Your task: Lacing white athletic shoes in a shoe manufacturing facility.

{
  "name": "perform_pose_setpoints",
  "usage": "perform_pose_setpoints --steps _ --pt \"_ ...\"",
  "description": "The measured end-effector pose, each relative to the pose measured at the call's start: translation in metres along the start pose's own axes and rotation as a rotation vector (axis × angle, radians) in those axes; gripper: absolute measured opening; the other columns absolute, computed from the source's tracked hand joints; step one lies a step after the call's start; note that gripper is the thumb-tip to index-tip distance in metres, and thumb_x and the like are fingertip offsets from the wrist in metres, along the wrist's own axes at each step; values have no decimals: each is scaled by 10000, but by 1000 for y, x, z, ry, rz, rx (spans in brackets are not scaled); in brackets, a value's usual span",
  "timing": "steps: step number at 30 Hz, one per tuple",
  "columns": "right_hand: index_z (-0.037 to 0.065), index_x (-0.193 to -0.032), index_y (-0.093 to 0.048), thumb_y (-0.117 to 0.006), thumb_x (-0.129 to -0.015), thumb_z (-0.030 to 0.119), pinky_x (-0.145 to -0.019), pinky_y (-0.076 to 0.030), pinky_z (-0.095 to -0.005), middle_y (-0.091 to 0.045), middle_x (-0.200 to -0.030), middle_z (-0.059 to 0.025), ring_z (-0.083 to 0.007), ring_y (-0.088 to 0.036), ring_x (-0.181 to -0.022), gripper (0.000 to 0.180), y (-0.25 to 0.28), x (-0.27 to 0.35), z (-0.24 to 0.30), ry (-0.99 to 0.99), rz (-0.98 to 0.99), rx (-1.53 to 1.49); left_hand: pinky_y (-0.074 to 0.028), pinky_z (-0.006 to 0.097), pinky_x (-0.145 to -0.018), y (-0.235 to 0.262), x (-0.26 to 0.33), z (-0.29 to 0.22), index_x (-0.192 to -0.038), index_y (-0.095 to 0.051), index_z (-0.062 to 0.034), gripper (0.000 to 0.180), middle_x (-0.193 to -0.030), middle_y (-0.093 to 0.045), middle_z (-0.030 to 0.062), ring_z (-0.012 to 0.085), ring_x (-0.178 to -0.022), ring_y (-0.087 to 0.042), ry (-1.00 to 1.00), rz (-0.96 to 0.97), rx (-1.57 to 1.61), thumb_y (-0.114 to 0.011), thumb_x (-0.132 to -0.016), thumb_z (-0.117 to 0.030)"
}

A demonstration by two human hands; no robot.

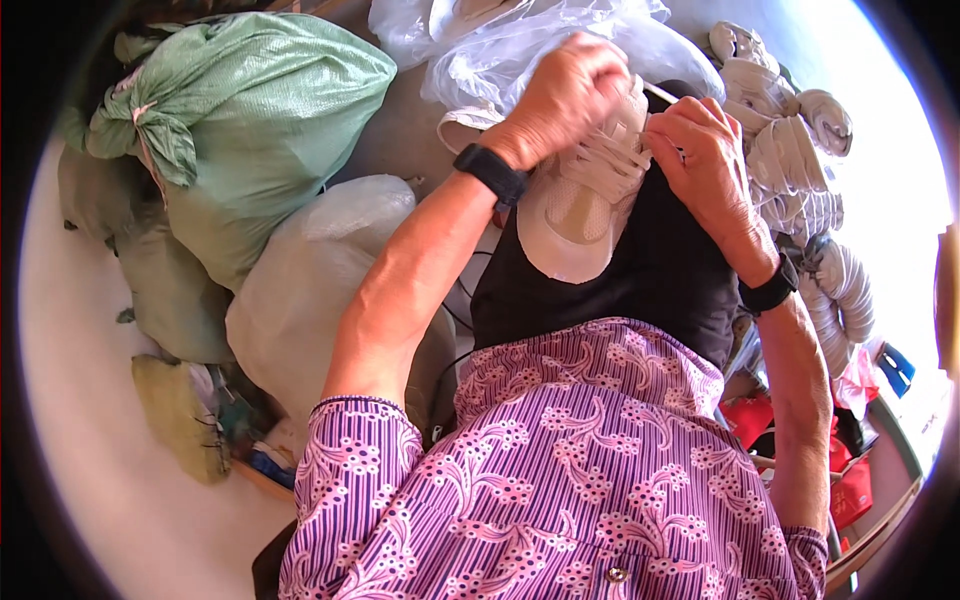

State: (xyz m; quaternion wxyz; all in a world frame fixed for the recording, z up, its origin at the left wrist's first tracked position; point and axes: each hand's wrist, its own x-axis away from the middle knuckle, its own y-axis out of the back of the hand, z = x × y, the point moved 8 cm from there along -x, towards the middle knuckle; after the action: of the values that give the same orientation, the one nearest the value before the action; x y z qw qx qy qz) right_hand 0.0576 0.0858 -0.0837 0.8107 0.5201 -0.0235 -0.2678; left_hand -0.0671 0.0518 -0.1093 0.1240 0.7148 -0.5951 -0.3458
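A beige sneaker [567,235] rests on my lap over black trousers, its toe pointing toward me. Pale laces [606,158] cross its front in several rows. Over the upper part of the shoe, my left hand [572,92] is closed with curled fingers; what they grip is hidden and slightly blurred. On the shoe's right edge, beside the eyelets, my right hand [700,160] pinches a shoelace between thumb and forefinger. A short white strip of lace shows between the two hands. Both wrists wear black bands.
A tied green woven sack [270,130] and a whitish plastic bag [310,280] stand at left. Clear plastic bags [480,60] lie ahead, near another pale shoe [465,130]. Several pale shoes [790,150] are piled at right, above red bags [850,490].
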Motion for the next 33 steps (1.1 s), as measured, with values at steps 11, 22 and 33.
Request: perform_pose_setpoints --steps 11,22,33 --pt "68 -762 -642 -600 -782 141 -737 -426 -386 -570 -764 -59 -263 -574 -817 87 -11 -8 9 -30 85 -71 -450 235 -753 7 39 59 -999 -629 -27 262 -876 -635 31 86 -771 -564 625 -211 654 -576 -884 -257" --pt "93 -746 -634 -609 -774 135 -757 -411 -404 -556 -756 -57 -256 -567 -811 57 -10 -8 1 -192 178 -206 -449 238 -759 8 42 55 -948 -609 -38 213 -871 -629 13 86 -789 -554 641 -248 600 -586 -882 -239" --pt "47 -766 -627 -662 -740 120 -662 -442 -394 -592 -702 -80 -285 -579 -679 85 -12 -6 4 -245 102 -276 -452 241 -747 7 46 55 -936 -604 -39 181 -823 -607 2 93 -759 -547 637 -290 576 -624 -870 -207"
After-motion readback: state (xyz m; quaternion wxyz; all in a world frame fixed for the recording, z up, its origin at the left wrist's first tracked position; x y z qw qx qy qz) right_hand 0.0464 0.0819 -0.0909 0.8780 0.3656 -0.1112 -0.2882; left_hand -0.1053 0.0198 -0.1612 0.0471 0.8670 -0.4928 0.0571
